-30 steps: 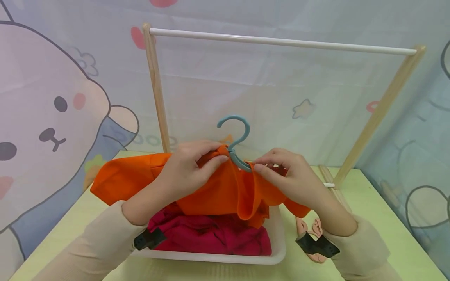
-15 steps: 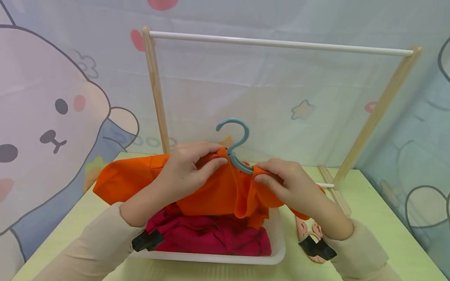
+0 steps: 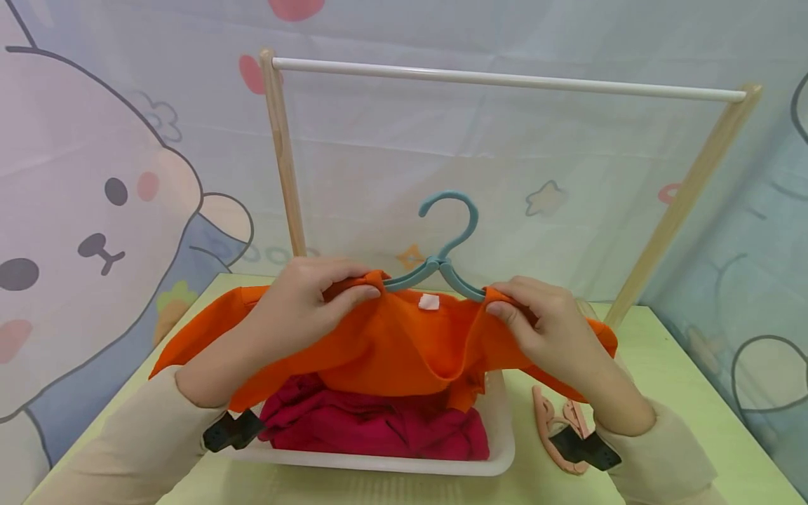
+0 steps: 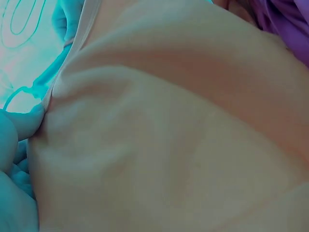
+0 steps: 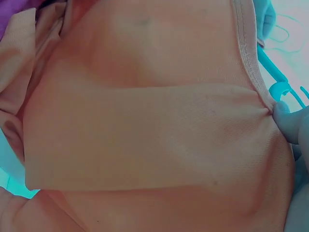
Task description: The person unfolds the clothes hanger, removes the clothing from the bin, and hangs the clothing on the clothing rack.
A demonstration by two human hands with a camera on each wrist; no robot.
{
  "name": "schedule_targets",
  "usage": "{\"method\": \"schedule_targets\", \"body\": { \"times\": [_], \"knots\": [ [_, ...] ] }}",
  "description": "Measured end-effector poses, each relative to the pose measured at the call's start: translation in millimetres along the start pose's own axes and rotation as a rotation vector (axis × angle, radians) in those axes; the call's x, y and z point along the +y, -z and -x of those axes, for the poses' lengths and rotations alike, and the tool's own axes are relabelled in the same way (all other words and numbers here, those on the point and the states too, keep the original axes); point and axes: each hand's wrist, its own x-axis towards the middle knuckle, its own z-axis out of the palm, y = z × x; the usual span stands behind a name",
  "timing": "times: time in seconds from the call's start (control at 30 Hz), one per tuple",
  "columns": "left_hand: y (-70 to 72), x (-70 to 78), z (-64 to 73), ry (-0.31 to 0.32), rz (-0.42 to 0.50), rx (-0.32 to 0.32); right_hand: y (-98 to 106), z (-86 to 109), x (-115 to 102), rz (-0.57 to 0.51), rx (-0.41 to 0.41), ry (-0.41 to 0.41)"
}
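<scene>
An orange shirt is spread over a blue-grey clothes hanger, whose hook stands up above the neckline. My left hand pinches the shirt's left shoulder beside the collar, over the hanger's arm. On the other side my right hand pinches the right shoulder the same way. A white label shows inside the neck. In the left wrist view the shirt fills most of the picture, with the thumb pressing its edge. Cloth hides both outer ends of the hanger.
Below the shirt, a white basket holds crimson cloth. Behind stands a rack with a white rod and wooden posts. A pink hanger-like object lies on the pale green table, right of the basket.
The hands have spread apart, my left going left and my right slightly right. The neckline has opened wide, and more of the hanger and the white label have come into sight.
</scene>
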Motion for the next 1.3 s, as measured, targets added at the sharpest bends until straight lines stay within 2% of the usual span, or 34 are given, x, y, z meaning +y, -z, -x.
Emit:
{"method": "schedule_targets", "body": {
  "times": [0.13, 0.4, 0.67, 0.97, 1.1, 1.2, 1.3],
  "knots": [
    [8.4, -3.7, 5.8, 0.051, -0.050, -0.016, 4.1, 0.8, -0.5, 0.000, -0.001, -0.027],
    [26.9, -10.8, 18.3, 0.126, -0.092, 0.006, 11.3, 2.6, 2.0, -0.028, -0.003, -0.049],
    [43.4, -24.4, 35.6, 0.197, -0.079, 0.044, 19.7, 6.8, 9.6, -0.059, 0.004, -0.082],
    [53.4, -37.1, 51.8, 0.267, -0.058, 0.043, 25.9, 11.0, 14.5, -0.102, 0.009, -0.087],
    [54.6, -37.3, 54.2, 0.311, -0.058, 0.041, 26.3, 11.8, 15.4, -0.110, 0.002, -0.087],
    [53.8, -32.1, 51.5, 0.329, -0.091, 0.024, 25.7, 11.7, 15.1, -0.103, -0.006, -0.089],
    [50.3, -25.0, 44.9, 0.315, -0.109, -0.008, 24.1, 10.9, 14.3, -0.107, -0.013, -0.083]
  ]
}}
